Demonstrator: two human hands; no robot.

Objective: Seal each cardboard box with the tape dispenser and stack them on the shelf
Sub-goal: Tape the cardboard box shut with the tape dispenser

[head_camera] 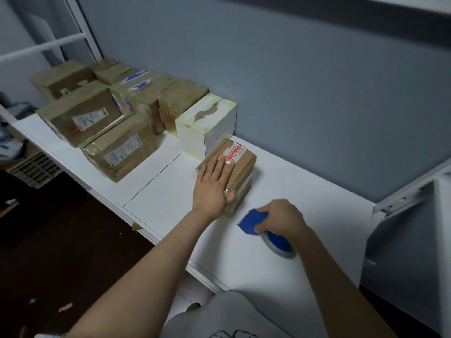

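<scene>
A small brown cardboard box [240,158] with red-printed tape across its top lies on the white shelf surface [305,191]. My left hand [213,185] rests flat on the box's top, fingers spread, thumb over its near edge. My right hand [280,218] grips a blue tape dispenser [253,222] with a clear tape roll, held just above the surface, to the right of and nearer than the box. A gap separates the dispenser from the box.
Several taped brown boxes [97,123] are stacked at the far left of the surface, with a white box [207,123] beside them. A grey wall runs behind. A white metal frame [410,198] stands at the right. Dark floor lies below left.
</scene>
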